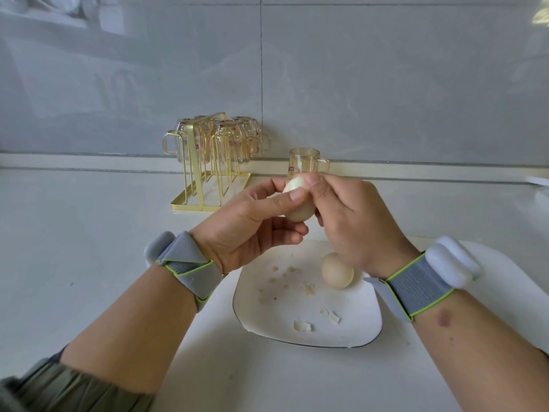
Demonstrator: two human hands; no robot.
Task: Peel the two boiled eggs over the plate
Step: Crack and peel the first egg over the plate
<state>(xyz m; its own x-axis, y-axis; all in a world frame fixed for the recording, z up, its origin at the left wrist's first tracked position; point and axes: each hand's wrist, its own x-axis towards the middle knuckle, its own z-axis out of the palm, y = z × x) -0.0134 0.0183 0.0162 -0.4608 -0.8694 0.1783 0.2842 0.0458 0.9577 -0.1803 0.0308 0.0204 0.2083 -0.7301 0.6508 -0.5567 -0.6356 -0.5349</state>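
A pale boiled egg (300,211) is held up above the far edge of the white plate (267,316). My left hand (249,227) cups it from the left, thumb across its middle. My right hand (353,221) pinches its top end, where white peeled surface shows. The second egg (337,270), still in its beige shell, lies on the plate's far right part, partly under my right wrist. Bits of shell (303,325) are scattered on the plate.
A gold wire rack (208,185) holding upturned amber glass cups stands at the back by the tiled wall. One amber cup (306,162) stands upright just behind my hands. The counter is white; both wrists wear grey bands.
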